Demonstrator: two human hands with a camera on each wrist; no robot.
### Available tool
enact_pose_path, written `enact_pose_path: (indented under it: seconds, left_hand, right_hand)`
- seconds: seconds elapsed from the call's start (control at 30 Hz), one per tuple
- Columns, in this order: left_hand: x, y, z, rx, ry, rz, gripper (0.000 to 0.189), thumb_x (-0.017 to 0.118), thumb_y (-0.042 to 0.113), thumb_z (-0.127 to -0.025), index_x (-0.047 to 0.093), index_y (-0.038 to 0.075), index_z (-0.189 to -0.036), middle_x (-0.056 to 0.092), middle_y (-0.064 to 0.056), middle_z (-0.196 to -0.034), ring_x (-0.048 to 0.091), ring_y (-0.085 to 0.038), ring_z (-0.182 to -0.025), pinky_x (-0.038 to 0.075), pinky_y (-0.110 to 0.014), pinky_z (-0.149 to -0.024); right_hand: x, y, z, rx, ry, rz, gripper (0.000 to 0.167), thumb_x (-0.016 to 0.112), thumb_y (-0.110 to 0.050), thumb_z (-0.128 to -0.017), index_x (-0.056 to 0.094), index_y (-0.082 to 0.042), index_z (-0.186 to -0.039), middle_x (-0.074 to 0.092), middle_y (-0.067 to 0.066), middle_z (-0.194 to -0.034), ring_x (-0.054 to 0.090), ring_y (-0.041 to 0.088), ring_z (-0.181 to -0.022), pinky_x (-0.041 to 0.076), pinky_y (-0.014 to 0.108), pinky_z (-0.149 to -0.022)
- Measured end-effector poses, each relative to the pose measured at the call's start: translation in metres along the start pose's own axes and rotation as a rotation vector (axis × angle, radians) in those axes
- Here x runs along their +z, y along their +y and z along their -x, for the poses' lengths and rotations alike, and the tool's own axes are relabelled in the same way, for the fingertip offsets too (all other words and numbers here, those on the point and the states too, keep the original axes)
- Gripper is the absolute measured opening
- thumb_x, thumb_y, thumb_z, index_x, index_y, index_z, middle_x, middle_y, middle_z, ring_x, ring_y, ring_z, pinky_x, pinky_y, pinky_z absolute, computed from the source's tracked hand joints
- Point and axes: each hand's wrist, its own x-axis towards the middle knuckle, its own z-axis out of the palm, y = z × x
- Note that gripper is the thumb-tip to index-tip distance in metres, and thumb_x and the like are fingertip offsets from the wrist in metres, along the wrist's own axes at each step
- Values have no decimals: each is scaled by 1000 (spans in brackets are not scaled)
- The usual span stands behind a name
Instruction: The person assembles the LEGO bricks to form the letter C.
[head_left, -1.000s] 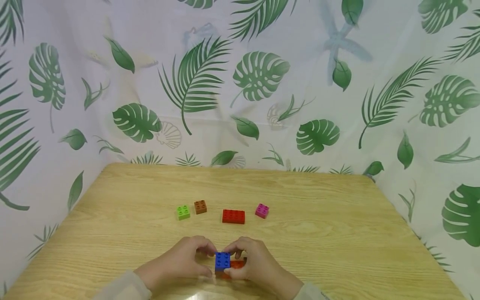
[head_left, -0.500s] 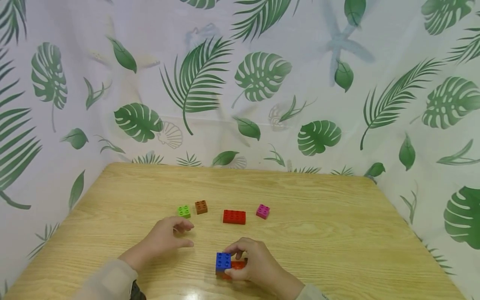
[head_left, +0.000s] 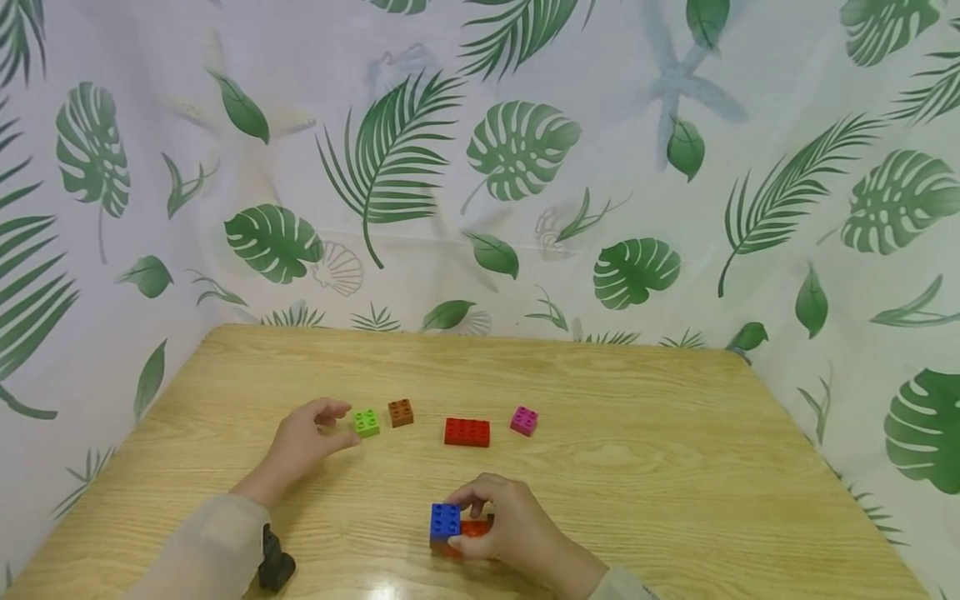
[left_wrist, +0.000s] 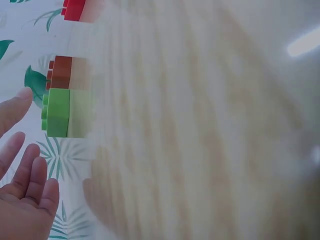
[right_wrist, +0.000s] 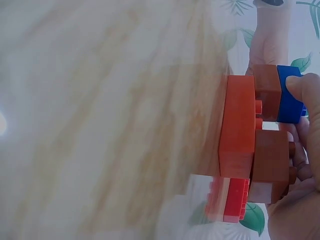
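In the head view my left hand (head_left: 306,435) reaches to the light green toy brick (head_left: 366,423), thumb and fingers apart at its left side. The left wrist view shows those fingers spread, with the green brick (left_wrist: 58,113) outside them. Near the front of the table my right hand (head_left: 510,521) grips a small stack of toy bricks. Its blue brick (head_left: 446,518) tops a brown brick (right_wrist: 267,92) at one end of a long orange-red brick (right_wrist: 237,125). A second brown brick (right_wrist: 270,165) sits at the other end, largely covered by the hand in the head view.
Behind the stack lie a brown brick (head_left: 401,412), a long red brick (head_left: 467,432) and a magenta brick (head_left: 524,421) on the wooden table (head_left: 675,483). A leaf-patterned cloth (head_left: 525,275) hangs around the table. A black device (head_left: 276,567) is on my left wrist.
My left hand has left the blue brick and moved away to the left and back, to beside the green brick. My right hand stays on the stack.
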Motion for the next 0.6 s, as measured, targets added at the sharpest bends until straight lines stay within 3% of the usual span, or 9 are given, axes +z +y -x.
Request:
enact_pose_path:
  seconds: [0.27,0.6]
  left_hand:
    - [5,-4,-11,-24,-28,-25,55,78,17,-80,56,-2,-126,57,-20,-124,52,-36,-114,42,-48,-95]
    - [13,0,-15,-63,-61,-37,54,78,16,-79,57,-3,-125,59,-20,-121,52,-37,-114,41,-48,-96]
  right_hand:
    - [-1,0,0,17,-12,-6,31,82,-22,-75,71,-16,-102,59,-15,-89,53,6,-79,48,24,-71]
    - [-1,0,0,5,-8,-4,30,83,-21,-75,71,-15,-102,59,-15,-89,53,6,-78,48,24,-70]
